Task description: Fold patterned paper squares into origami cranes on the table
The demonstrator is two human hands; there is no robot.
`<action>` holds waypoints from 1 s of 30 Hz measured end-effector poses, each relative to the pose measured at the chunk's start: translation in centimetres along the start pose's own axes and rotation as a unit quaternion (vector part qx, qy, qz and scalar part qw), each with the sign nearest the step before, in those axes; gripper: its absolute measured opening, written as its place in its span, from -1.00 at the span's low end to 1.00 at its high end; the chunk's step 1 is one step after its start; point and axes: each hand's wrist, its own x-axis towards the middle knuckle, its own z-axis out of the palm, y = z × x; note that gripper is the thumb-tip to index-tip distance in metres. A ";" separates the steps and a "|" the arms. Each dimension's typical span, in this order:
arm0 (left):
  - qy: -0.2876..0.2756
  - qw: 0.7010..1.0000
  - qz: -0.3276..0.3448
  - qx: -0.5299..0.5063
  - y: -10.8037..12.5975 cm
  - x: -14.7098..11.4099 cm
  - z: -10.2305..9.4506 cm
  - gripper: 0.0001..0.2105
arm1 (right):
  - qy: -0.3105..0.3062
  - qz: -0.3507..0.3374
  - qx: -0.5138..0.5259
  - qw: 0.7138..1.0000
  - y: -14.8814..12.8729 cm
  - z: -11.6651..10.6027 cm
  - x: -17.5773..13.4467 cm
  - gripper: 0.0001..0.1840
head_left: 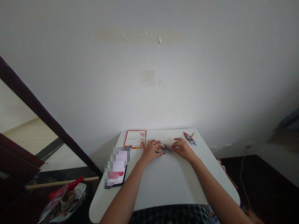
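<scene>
A small folded piece of colourful printed paper (165,148) lies flat near the middle of the white table (168,183), between my two hands. My left hand (150,151) rests on its left end, the fingers curved over it and partly hiding it. At the other end, my right hand (183,148) pinches the paper's tip between thumb and fingers. Beyond my right hand, a folded paper crane (190,138) in similar printed colours sits by the table's far right edge.
A red-bordered printed sheet (135,139) lies at the back left of the table. Nearer me is a phone (118,168) with a blurred screen. The white wall (149,102) stands right behind the table. A lined bin (67,202) with rubbish is on the floor at left.
</scene>
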 end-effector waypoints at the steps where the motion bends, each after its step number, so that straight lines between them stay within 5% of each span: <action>1: 0.000 1.000 0.003 0.003 0.1 0.0 0.0 -0.64 | 0.012 0.006 0.000 1.000 0.0 0.2 0.0 -0.90; 18: 0.008 1.000 0.013 0.010 0.3 -0.2 0.3 -0.65 | 0.059 0.091 -0.156 0.982 -1.1 2.6 0.3 -0.74; 30: -0.009 1.000 -0.003 0.016 0.7 -0.2 -0.1 -0.69 | 0.016 0.141 -0.188 0.972 -2.9 2.0 0.4 -0.74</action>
